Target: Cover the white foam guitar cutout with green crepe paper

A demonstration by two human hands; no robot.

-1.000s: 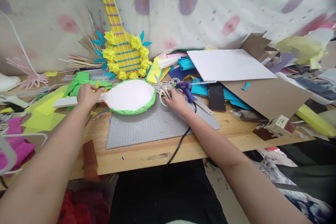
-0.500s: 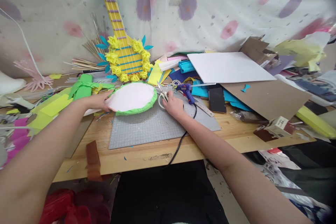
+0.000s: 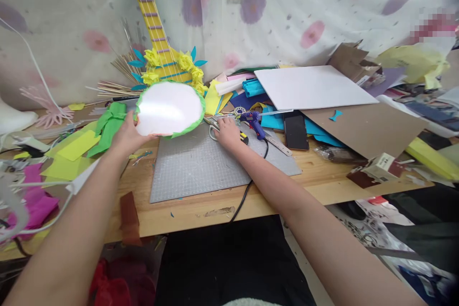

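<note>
My left hand (image 3: 129,135) grips the left edge of a white oval board (image 3: 170,107) rimmed with green crepe paper, thumb toward the near side. The board is tilted up, above the back of a grey cutting mat (image 3: 186,169). At the mat's back, my right hand (image 3: 228,131) is closed over a pair of scissors (image 3: 213,130); one pale handle loop shows and the fingers cover the rest. Just right of that hand lies a blue glue gun (image 3: 254,123) with a black cord. A yellow-and-black round object (image 3: 244,137) is partly hidden beside the hand.
Behind the board stands a yellow paper guitar (image 3: 154,24) with paper flowers. A phone (image 3: 296,131), a metal ruler (image 3: 278,144) and a white board (image 3: 311,87) lie to the right. Green crepe paper (image 3: 111,126) and yellow sheets (image 3: 77,146) lie at left.
The oval board has been raised and tilted up by my left hand, now covering the guitar's lower part. My right hand and the scissors have shifted slightly left and back, the scissors now lower.
</note>
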